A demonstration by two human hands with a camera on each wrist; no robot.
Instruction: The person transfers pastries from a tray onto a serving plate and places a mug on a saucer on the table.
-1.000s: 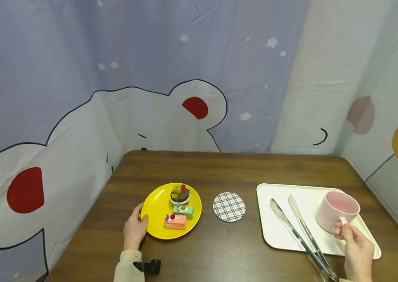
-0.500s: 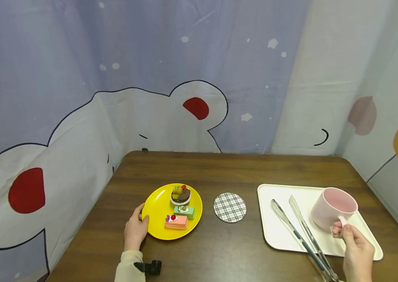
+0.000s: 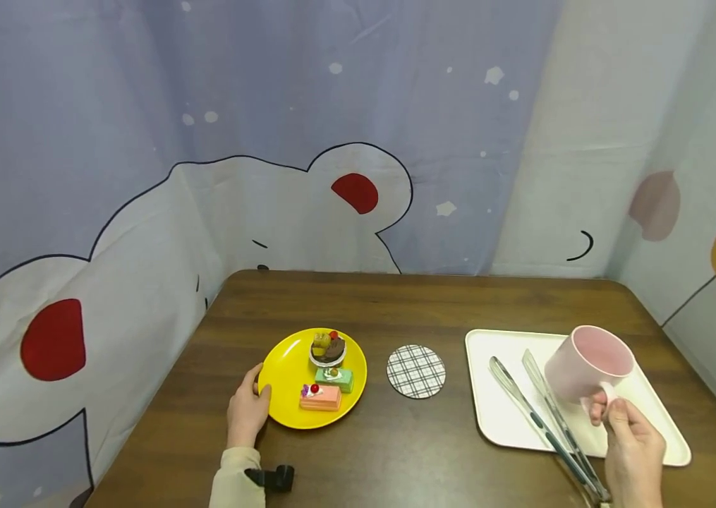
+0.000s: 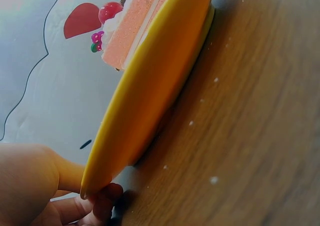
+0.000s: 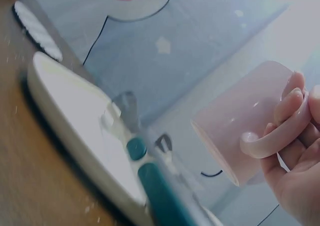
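A pink mug (image 3: pixel 576 367) hangs above the white tray (image 3: pixel 491 423) in the head view, and my right hand (image 3: pixel 633 444) grips it by its handle. In the right wrist view the mug (image 5: pixel 245 116) is clear of the tray, with fingers curled through the handle. At the left, my left hand (image 3: pixel 248 409) pinches the rim of a yellow plate (image 3: pixel 281 381), thumb on top and fingers beneath. On that plate are a chocolate tart (image 3: pixel 328 349), a green cake slice (image 3: pixel 335 379) and a pink cake slice (image 3: pixel 321 398).
Metal tongs (image 3: pixel 548 416) with dark teal grips lie across the tray, their handle end past its front edge. A round checked coaster (image 3: pixel 416 372) lies between plate and tray on the wooden table (image 3: pixel 421 303). A printed curtain (image 3: pixel 269 106) hangs behind.
My right hand has lifted the mug off the tray and shifted it leftward, towards the tongs. The left hand stays at the plate's rim.
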